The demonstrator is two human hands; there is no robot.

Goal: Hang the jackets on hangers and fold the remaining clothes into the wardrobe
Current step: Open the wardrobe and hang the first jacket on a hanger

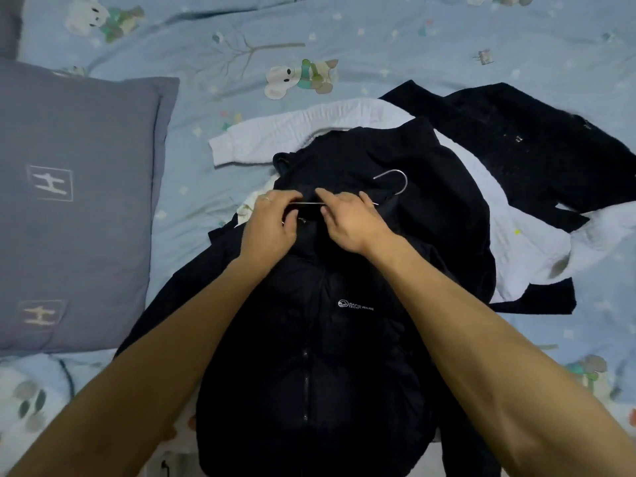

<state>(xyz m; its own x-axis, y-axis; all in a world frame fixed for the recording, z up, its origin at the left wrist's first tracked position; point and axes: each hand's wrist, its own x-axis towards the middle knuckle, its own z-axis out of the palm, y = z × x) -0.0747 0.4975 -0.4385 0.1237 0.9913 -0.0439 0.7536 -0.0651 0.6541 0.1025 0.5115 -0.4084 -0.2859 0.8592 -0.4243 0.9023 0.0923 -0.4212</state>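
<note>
Nearest, two bare forearms reach forward over a black jacket (320, 356) that lies front-up on the bed (413, 39), its zip closed down the middle and a small white logo on the chest. Further up, at the jacket's collar, both hands meet. The left hand (270, 223) has its fingers curled, pinching the thin bar of a metal hanger (395, 182) together with the collar fabric; the right hand (347, 220) also pinches at that bar from the other side, thumb and forefinger closed on it. Most of the hanger is tucked inside the jacket's neck, with only the bar between the hands and the silver hook showing, the hook curving out just beyond the right hand. Beyond and to the right, a white garment (296, 132) spreads under the jacket, and a second black garment (516, 139) lies across it farther back. Left of the pile, a grey pillow (75, 201) rests on the blue bear-print sheet.
</note>
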